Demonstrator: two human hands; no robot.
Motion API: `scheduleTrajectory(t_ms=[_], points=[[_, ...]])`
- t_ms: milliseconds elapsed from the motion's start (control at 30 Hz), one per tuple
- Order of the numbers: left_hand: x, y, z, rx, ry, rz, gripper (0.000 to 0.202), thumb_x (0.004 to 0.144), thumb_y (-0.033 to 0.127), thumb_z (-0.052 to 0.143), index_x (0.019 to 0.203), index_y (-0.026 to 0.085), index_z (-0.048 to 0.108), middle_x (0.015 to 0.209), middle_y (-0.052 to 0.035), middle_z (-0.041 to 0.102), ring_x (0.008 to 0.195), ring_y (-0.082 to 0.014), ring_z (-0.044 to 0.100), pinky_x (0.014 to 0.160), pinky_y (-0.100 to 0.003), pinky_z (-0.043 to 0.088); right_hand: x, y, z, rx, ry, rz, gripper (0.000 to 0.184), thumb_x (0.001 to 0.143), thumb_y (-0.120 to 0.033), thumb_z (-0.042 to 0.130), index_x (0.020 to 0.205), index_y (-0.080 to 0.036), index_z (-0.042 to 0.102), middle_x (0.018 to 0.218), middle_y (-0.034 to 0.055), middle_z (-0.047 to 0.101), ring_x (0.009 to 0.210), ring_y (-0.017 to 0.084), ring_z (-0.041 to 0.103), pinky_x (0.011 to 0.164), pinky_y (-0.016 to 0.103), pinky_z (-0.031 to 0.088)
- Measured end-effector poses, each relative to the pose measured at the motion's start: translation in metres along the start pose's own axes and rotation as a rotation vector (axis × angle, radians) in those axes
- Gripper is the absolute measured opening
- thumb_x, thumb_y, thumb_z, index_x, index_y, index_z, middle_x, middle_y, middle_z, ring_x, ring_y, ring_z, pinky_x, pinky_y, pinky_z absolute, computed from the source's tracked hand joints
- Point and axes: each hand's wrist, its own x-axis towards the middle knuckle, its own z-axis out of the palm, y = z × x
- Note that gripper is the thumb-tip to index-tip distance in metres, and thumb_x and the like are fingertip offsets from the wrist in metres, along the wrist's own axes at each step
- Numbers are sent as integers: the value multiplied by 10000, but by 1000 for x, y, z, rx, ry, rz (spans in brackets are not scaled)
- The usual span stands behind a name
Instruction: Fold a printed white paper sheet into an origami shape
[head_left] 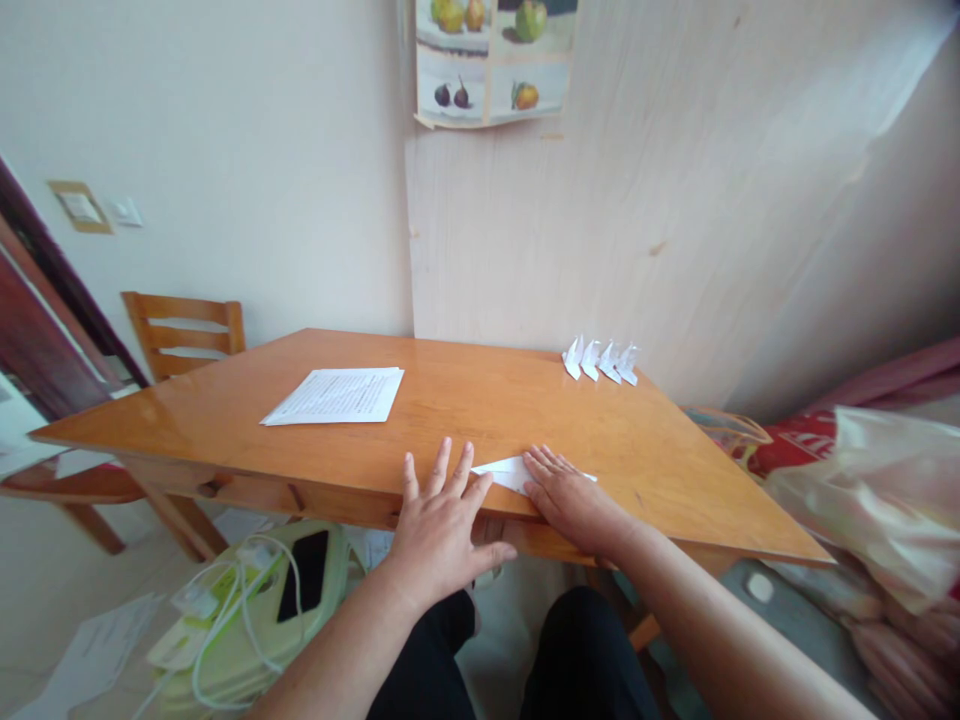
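Observation:
A folded piece of white paper (504, 470) lies flat near the table's front edge, with pointed ends to the left and right. My right hand (566, 497) rests over its right part, fingers stretched out flat, hiding much of it. My left hand (442, 520) is spread wide at the table edge, its index fingertip close to the paper's left point; whether it touches cannot be told. Several folded white paper figures (600, 361) stand in a row at the table's back right corner. A stack of printed sheets (335, 395) lies on the left half of the table.
The wooden table (465, 390) stands against the wall. To its left is a wooden chair (187, 325). Below sits a green stool (225, 660) bearing a black phone (302, 575) and white cables. Plastic bags (885, 500) are piled at the right.

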Motion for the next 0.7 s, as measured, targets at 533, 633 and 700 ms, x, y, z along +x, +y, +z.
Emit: scheduleTrajectory(t_ms=[533,633,700], points=[[-3,-6,-10,54,-56,-90,820,781,809,539,1424,299,544,1678,-106,216,1544,-440,5,1123,-783,-38,0,-3,-4,-21,-35,-1,507,1050,-290,344,1414,8,532,1533,266,429,1475,358,340,1210,514,311],[-1,-7,-9,48,-40,-99,795,772,803,561,1390,304,570,1678,-107,215,1538,-458,35,1111,-799,-26,0,-4,-5,-4,-34,30,514,1049,-297,354,1444,-5,501,1541,255,423,1477,343,342,1212,507,312],[0,-8,-9,50,-29,-112,782,767,802,572,1365,299,590,1674,-111,229,1532,-472,55,1099,-811,-27,1,-6,-6,-1,-30,42,528,1049,-303,352,1466,-3,475,1543,250,422,1474,339,348,1212,502,315]])
